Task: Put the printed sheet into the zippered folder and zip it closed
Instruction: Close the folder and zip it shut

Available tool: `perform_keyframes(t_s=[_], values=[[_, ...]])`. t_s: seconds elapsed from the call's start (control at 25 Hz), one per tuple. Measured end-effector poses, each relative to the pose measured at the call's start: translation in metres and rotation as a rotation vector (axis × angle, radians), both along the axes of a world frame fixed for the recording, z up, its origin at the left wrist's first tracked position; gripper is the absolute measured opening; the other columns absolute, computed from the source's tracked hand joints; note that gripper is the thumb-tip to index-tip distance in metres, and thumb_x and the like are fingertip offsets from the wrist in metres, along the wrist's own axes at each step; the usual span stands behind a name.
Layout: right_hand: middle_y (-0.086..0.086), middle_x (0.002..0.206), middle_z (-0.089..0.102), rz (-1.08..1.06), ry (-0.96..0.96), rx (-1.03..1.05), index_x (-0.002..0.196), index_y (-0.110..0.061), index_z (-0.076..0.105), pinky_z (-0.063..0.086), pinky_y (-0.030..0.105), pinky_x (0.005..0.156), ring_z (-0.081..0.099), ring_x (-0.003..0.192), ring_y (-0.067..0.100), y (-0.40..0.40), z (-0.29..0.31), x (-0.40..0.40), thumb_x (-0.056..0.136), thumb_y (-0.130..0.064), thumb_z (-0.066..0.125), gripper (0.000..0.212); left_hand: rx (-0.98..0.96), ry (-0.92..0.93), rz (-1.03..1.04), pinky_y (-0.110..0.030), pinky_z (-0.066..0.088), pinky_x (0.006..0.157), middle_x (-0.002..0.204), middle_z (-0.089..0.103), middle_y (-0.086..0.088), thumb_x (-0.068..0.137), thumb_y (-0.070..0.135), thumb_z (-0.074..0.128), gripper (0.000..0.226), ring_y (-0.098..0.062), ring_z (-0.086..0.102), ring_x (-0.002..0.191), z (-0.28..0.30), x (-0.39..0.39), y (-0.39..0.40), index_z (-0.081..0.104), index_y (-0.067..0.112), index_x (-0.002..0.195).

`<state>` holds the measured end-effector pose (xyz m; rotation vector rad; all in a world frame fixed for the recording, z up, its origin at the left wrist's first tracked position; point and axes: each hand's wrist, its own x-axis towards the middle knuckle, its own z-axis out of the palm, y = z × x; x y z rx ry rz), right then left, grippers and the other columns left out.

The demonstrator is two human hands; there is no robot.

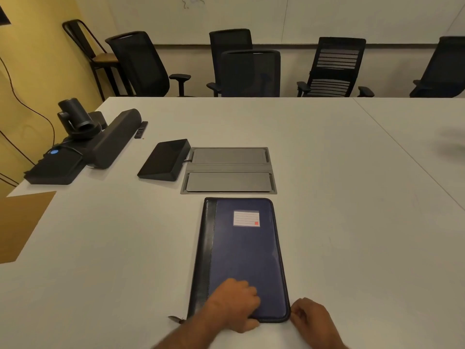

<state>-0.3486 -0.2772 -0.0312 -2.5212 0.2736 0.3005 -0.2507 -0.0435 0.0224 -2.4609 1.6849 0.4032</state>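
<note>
Zippered folder [241,258], rectangular, blue-black leatherette, closed

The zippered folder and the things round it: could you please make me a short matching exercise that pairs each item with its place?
Things:
1. zippered folder
2. left hand
3. right hand
4. label

Places:
A. at the folder's near right corner
B. on the far part of the blue cover
C. flat on the table, closed
D. resting on the cover near its near edge

Pairs: 1-C, 2-D, 3-A, 4-B
</note>
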Motion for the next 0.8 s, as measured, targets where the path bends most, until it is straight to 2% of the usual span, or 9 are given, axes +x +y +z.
perform_keyframes(t_s=[0.12, 0.2, 0.32, 0.44, 0.6, 0.8], values=[[-0.019, 0.069, 0.052, 0.035, -0.010, 0.012, 0.082, -0.020, 0.068, 0.038, 0.010, 0.062, 0.050, 0.064, -0.001, -0.004, -0.003, 0.001, 0.079, -0.028, 0.067, 0.008, 0.167, 0.048, 0.025, -0.042, 0.038, 0.065, 0.104, 0.063, -0.017, 0.094, 0.050, 0.049, 0.048, -0.037, 0.058, 0.089, -0.007, -0.013, -0.054, 0.065, 0.007, 0.109], [-0.019, 0.068, 0.052, 0.042, -0.009, 0.024, 0.083, -0.020, 0.067, 0.038, 0.011, 0.062, 0.050, 0.064, 0.000, -0.005, -0.004, 0.002, 0.080, -0.028, 0.067, 0.009, 0.237, 0.074, 0.024, -0.043, 0.037, 0.066, 0.107, 0.063, -0.017, 0.097, 0.044, 0.048, 0.043, -0.037, 0.059, 0.090, -0.010, -0.018, -0.071, 0.064, 0.007, 0.112], [-0.015, 0.072, 0.056, 0.036, -0.004, 0.035, 0.084, -0.020, 0.067, 0.041, 0.014, 0.065, 0.052, 0.066, 0.002, -0.007, -0.005, 0.002, 0.081, -0.030, 0.066, 0.010, 0.321, 0.079, 0.013, -0.041, 0.040, 0.064, 0.098, 0.066, -0.014, 0.099, 0.030, 0.045, 0.031, -0.034, 0.060, 0.079, -0.016, -0.019, -0.081, 0.067, 0.008, 0.103], [-0.014, 0.075, 0.057, 0.032, 0.003, 0.026, 0.086, -0.021, 0.066, 0.042, 0.016, 0.067, 0.056, 0.069, 0.005, -0.006, -0.006, 0.002, 0.082, -0.032, 0.065, 0.012, 0.330, 0.103, 0.009, -0.041, 0.041, 0.063, 0.090, 0.068, -0.013, 0.099, 0.023, 0.042, 0.030, -0.031, 0.056, 0.069, -0.019, -0.018, -0.083, 0.068, 0.008, 0.096], [-0.019, 0.077, 0.050, 0.040, 0.009, -0.023, 0.088, -0.025, 0.063, 0.042, 0.017, 0.067, 0.059, 0.074, 0.006, -0.008, -0.008, 0.002, 0.084, -0.038, 0.059, 0.014, 0.331, 0.128, -0.048, -0.044, 0.049, 0.070, 0.102, 0.071, -0.014, 0.100, 0.016, 0.042, 0.030, -0.036, 0.065, 0.086, -0.027, -0.017, -0.080, 0.068, 0.004, 0.105], [-0.016, 0.080, 0.047, 0.045, -0.032, -0.126, 0.084, -0.031, 0.053, 0.042, 0.022, 0.066, 0.056, 0.075, 0.007, -0.018, 0.000, 0.024, 0.090, -0.048, 0.049, 0.018, 0.325, 0.192, -0.035, -0.050, 0.053, 0.084, 0.117, 0.068, -0.019, 0.102, 0.015, 0.041, 0.033, -0.040, 0.064, 0.099, -0.027, -0.012, -0.083, 0.062, -0.001, 0.122]])
